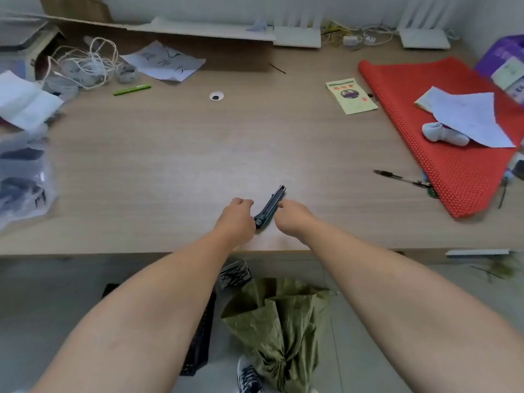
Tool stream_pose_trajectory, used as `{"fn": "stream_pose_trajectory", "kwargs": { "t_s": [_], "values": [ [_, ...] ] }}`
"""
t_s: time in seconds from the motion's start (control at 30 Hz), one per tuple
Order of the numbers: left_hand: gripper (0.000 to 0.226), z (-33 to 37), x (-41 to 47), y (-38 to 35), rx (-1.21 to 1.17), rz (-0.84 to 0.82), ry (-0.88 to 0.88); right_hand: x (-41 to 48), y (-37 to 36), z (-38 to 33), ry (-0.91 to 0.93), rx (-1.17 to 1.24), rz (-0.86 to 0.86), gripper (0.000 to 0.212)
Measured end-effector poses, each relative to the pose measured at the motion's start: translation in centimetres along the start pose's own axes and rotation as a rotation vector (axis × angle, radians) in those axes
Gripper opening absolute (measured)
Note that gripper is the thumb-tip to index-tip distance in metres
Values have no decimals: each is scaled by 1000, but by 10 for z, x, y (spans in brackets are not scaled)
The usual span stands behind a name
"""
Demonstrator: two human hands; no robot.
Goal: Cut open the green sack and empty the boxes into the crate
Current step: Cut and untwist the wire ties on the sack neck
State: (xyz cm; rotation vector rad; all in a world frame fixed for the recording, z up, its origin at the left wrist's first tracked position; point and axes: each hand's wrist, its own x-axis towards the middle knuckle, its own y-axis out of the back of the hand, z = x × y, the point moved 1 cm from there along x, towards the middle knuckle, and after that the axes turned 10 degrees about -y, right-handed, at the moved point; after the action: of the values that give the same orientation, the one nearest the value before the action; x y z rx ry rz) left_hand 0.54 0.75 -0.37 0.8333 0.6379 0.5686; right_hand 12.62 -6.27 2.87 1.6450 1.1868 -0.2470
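- Your left hand [237,213] is curled, its fingers closed on the near end of the black utility knife [270,207] lying on the worktop [170,165].
- Your right hand [292,215] touches the knife's side; how firmly it grips, I cannot tell.
- The green sack [280,321] sits tied on the floor below, beside the black crate [200,344].

Handwritten strokes on the paper sheet [163,61] and print on the yellow booklet [351,95] (both blurred) stay unreadable.
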Motion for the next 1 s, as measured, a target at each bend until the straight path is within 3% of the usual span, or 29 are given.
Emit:
{"fn": "stream_pose_trajectory", "kwargs": {
  "t_s": [0.17,0.4,0.6,0.73,1.0],
  "values": [
    [53,-9,20,-20,-101,-53,86,29,-26,7,-140,371,-59,26],
    [52,-14,34,-25,-205,-46,133,49,-46,9,-284,816,-177,33],
    [35,-16,40,-26,-285,-118,159,53,-50,4,-289,901,-161,51],
    [23,-16,35,-27,-397,-134,186,51,-49,5,-294,882,-143,20],
    [34,-2,11,-22,-649,-94,190,16,-33,14,-278,994,-134,22]
  ]
}}
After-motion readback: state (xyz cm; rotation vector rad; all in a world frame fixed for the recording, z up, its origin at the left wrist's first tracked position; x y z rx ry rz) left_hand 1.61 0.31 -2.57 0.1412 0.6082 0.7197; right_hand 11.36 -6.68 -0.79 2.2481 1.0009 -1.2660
